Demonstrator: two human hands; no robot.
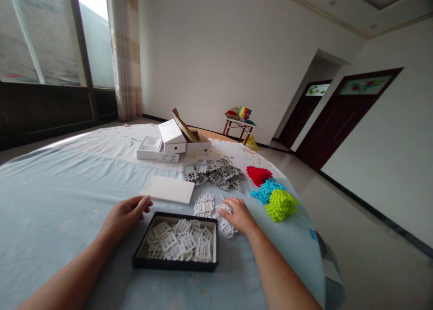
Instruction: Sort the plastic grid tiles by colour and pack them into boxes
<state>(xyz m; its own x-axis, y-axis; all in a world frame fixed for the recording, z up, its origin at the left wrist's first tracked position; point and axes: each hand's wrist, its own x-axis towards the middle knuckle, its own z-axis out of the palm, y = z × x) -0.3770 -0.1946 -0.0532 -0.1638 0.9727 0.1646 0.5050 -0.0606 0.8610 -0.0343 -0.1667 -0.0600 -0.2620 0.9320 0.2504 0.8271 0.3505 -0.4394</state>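
Observation:
My left hand (129,212) hovers by the left rear corner of a shallow black box (176,266), its fingers curled in and its thumb resting along them. I see nothing in it. Inside the box lies a heap of white plastic window-shaped pieces (184,242). Behind the box's right side is a loose pile of similar white pieces (204,206) on the cloth. Over the right part of that pile reaches my right hand (239,214), thumb and fingers apart, fingertips at the pieces. Its fingers partly cover some pieces.
A white box lid (169,189) lies behind the black box. Farther back are a heap of grey notched pieces (216,172) and several stacked white boxes (172,139). To the right sit red (259,175), blue (268,190) and lime-green (281,205) piles near the round table's edge.

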